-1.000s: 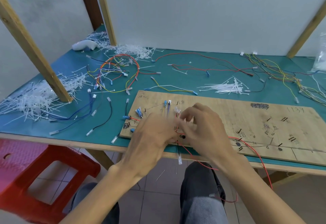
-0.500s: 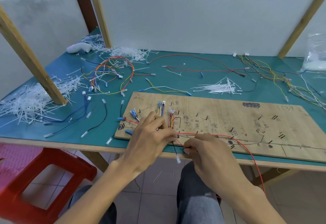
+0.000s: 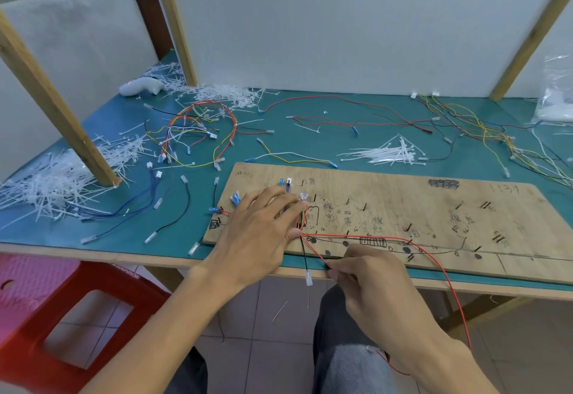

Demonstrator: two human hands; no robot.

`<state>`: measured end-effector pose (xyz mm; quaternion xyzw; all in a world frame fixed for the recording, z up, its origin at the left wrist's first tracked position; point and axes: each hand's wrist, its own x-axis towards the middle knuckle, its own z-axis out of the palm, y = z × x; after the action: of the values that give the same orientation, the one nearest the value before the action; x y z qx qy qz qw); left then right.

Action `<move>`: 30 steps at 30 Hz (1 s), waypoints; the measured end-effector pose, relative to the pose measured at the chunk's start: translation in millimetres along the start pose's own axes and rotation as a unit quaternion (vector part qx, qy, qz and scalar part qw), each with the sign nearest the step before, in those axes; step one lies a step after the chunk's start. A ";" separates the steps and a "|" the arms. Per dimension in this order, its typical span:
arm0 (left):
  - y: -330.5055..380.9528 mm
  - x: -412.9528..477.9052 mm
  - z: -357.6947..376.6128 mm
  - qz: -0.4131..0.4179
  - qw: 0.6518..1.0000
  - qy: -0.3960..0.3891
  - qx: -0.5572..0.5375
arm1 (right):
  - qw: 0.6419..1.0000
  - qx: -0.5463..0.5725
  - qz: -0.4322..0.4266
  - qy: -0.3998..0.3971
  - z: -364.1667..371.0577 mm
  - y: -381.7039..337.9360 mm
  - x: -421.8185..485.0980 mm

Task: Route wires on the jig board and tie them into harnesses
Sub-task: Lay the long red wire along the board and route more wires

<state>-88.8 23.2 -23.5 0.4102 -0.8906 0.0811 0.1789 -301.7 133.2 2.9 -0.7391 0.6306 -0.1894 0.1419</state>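
1. Jig board [image 3: 403, 207] flat on the green table mat [image 3: 310, 145], close to the front edge.
2. Left hand [image 3: 260, 229] released, fingers straight and spread, pressed down on the wire bundle [image 3: 302, 217] at the board's left end; thumb tip at the bend of the red wire [image 3: 338, 235].
3. Right hand [image 3: 372, 288] grasping the red wire in a fingertip pinch, just off the board's front edge.
4. Red wire along the board's lower route, then over the edge, down beside the right forearm.
5. Black wire [image 3: 305, 257] hanging over the table edge, white terminal [image 3: 309, 278] at its tip.
6. Cable ties [image 3: 390, 153] piled behind the board.
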 end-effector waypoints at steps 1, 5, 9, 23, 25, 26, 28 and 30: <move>0.8 -0.1 -0.4 -0.002 1.000 -0.001 0.003 | 1.000 0.008 -0.001 0.007 0.1 0.5 -0.4; 4.1 -2.1 -2.5 -0.005 1.000 0.008 0.006 | 0.999 0.009 0.004 0.032 1.6 0.7 -1.6; 7.9 -3.4 -5.9 0.003 0.999 0.039 0.005 | 0.998 0.015 0.024 0.055 4.2 7.2 -3.3; 21.3 -25.4 -0.3 0.051 0.989 0.105 -0.091 | 0.997 0.034 0.054 0.031 0.3 8.8 9.9; 20.8 -25.1 -0.1 0.048 0.989 0.108 -0.091 | 0.995 0.070 0.059 0.042 0.7 10.8 8.2; 20.4 -24.5 -0.5 0.050 0.989 0.110 -0.088 | 0.993 0.091 0.062 0.051 -0.1 13.7 7.8; 19.0 -23.5 -1.3 0.051 0.989 0.110 -0.089 | 0.988 0.123 0.065 0.064 -1.3 20.5 9.9; 17.1 -23.7 -1.8 0.051 0.988 0.109 -0.097 | 0.985 0.147 0.065 0.069 -0.4 25.0 12.3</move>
<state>-87.1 51.5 -30.9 0.3334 -0.8893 0.0480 0.3094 -322.2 117.0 -6.7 -0.6532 0.6509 -0.3203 0.2171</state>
